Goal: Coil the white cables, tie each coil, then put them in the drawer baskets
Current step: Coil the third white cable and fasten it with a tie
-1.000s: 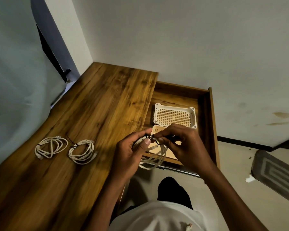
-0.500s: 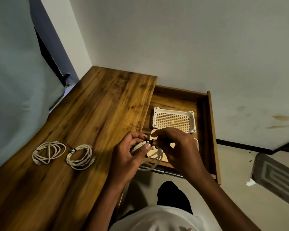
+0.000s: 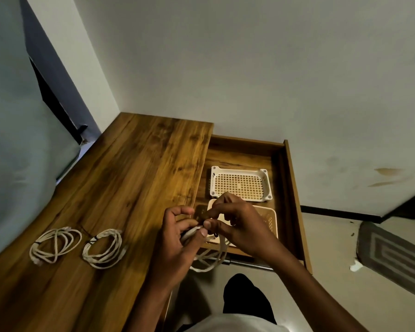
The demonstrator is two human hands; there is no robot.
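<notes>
Both forearms reach forward and converge. The left hand (image 3: pixel 175 238) is curled, thumb pressed against its fingers, pinching the white cable coil (image 3: pixel 209 257). The right hand (image 3: pixel 237 224) meets it fingertip to fingertip, thumb and forefinger pinched together just right of the left thumb.

Two tied coils (image 3: pixel 78 248) on the desk (image 3: pixel 139 178); drawer (image 3: pixel 290 188) right, holding two baskets (image 3: pixel 241 184)
</notes>
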